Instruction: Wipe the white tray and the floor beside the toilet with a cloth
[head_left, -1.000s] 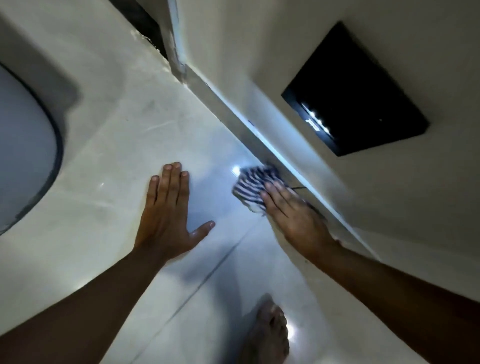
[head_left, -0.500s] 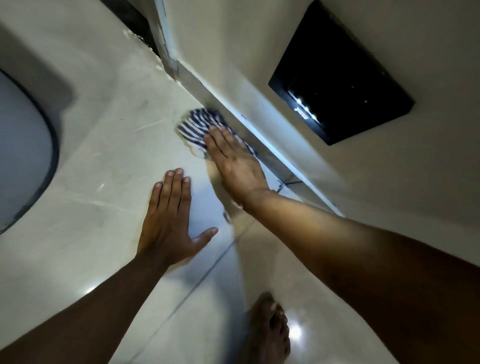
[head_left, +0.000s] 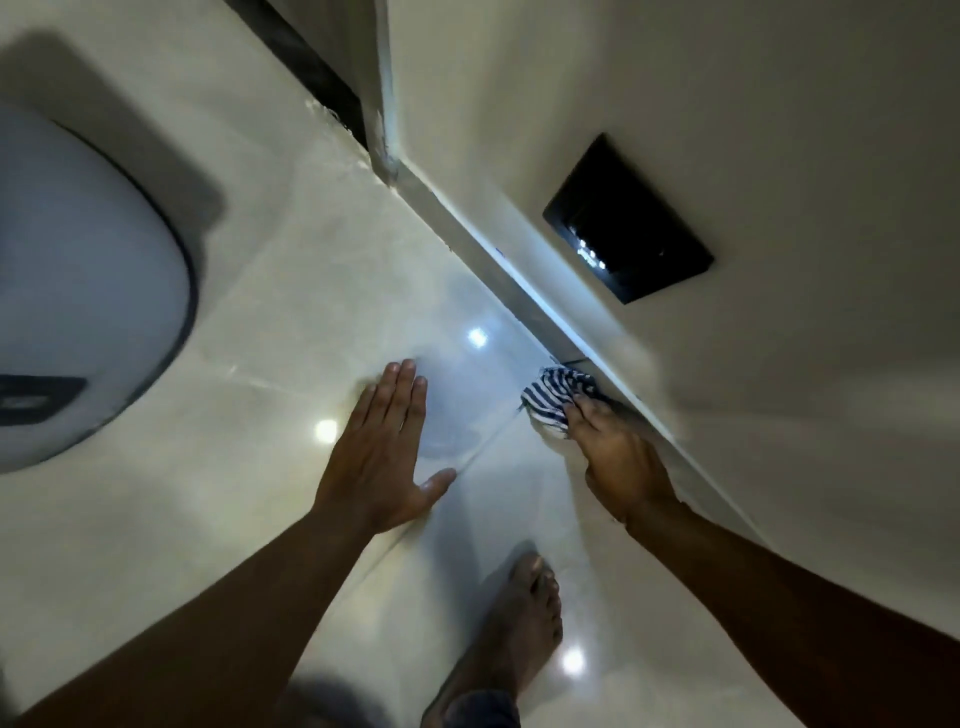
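The right hand (head_left: 621, 457) presses the striped cloth (head_left: 556, 397) flat on the floor (head_left: 249, 519), fingers (head_left: 584, 410) together on the cloth's near edge, at the foot of the wall (head_left: 727, 415). The cloth lies directly ahead of these fingers, along the floor-wall joint. The left hand (head_left: 382, 457) rests palm-down, fingers extended, holding nothing. The toilet (head_left: 78, 291) stands well to the left. No white tray is visible.
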